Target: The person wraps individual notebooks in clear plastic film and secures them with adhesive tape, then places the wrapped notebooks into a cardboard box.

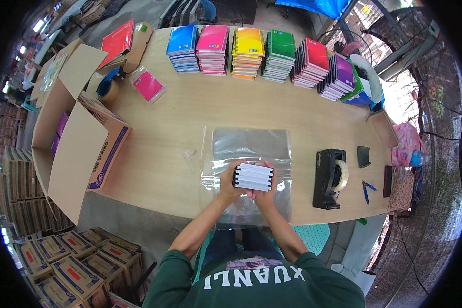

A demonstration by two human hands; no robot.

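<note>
A small stack of spiral notebooks (253, 177) is gripped between my two hands, its white page edges facing up and black bindings showing at the sides. My left hand (227, 180) closes round the left end. On the right end is my right hand (267, 194), with the fingertips of both meeting at the near side. Beneath them, clear plastic bags (251, 139) lie flat on the table near its front edge. The notebooks' covers are turned out of sight.
Several notebook stacks line the far edge, among them blue (182, 41), yellow (248, 43) and red (313, 54). A black tape dispenser (327, 179) and blue-handled pliers (366, 192) lie at right. An open carton (82, 149) stands left, near a packed pink notebook (149, 86).
</note>
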